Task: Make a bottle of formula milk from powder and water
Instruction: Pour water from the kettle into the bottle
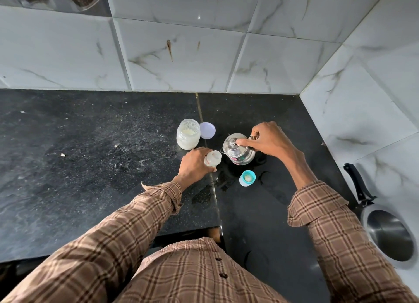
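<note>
A small clear baby bottle (213,158) stands open on the black counter, with my left hand (195,165) wrapped around its side. Right beside it is a steel kettle (238,151), its spout turned toward the bottle's mouth. My right hand (267,141) grips the kettle's handle, with the forefinger pressed on the lid knob. An open glass jar of white powder (188,137) stands behind the bottle, its pale lilac lid (207,130) lying beside it. The bottle's teal cap with teat (247,178) sits in front of the kettle.
A steel pan with a black handle (385,230) lies at the right edge of the counter (90,155). Tiled walls close the back and right side. Wet patches mark the counter near the cap. The counter's front edge steps in by my body.
</note>
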